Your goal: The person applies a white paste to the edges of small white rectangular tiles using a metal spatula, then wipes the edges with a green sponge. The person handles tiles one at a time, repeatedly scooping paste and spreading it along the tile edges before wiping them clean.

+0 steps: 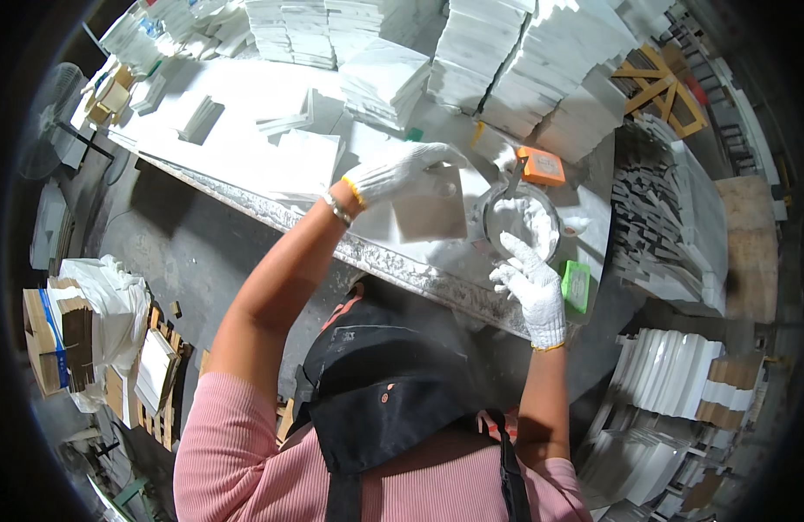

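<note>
My left hand, in a white knit glove with a yellow cuff, bends over the far edge of a square stone tile. Its fingers close on that edge, and the tile's shaded face shows below them. My right hand, gloved the same way, is at the near side of a round bowl with white material in it. The right fingers are apart and I see nothing between them. Beside the bowl lie an orange box and a green box.
White tiles lie in small piles on the dusty worktable. Tall tile stacks line its far side. A fan stands at left, a crate of dark strips at right, and wrapped cartons on the floor at left.
</note>
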`<act>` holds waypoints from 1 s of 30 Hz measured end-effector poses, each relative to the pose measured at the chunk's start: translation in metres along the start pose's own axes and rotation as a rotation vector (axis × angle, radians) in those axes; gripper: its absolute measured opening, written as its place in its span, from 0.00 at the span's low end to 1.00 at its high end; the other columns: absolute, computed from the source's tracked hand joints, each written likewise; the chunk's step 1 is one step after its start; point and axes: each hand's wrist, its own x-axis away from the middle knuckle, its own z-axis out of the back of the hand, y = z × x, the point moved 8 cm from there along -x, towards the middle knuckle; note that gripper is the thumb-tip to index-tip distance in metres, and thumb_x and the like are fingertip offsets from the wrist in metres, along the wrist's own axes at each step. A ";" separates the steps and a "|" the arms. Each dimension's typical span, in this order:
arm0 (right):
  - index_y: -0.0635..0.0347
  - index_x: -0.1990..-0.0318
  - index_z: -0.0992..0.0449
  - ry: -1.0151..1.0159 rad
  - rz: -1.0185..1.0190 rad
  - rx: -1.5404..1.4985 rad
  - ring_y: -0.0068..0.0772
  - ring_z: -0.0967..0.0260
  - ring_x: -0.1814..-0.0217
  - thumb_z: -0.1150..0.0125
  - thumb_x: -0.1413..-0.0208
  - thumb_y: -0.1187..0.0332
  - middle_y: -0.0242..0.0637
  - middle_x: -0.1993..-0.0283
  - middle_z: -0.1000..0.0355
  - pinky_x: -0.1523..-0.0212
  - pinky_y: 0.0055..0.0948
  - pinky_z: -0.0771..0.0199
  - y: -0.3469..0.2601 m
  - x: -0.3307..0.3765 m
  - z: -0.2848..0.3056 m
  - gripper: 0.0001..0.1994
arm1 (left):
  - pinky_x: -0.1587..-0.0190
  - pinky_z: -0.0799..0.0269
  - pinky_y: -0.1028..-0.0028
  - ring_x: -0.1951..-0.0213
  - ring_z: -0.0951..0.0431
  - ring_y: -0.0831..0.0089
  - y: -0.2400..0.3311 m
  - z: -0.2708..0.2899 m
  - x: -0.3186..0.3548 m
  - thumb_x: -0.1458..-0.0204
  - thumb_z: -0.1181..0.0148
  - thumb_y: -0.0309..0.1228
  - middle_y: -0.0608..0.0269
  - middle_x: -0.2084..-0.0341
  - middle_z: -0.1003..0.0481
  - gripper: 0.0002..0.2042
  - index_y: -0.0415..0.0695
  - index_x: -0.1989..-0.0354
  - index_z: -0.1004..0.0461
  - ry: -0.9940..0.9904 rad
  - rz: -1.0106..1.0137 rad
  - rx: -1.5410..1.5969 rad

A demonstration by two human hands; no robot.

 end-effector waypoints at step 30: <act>0.39 0.35 0.26 -0.042 0.272 1.188 0.34 0.27 0.74 0.47 0.35 0.63 0.41 0.69 0.23 0.70 0.33 0.25 -0.003 -0.083 -0.037 0.21 | 0.30 0.42 0.55 0.30 0.40 0.49 -0.023 -0.009 0.046 0.63 0.21 0.49 0.50 0.31 0.40 0.51 0.45 0.29 0.40 0.113 -0.085 -0.303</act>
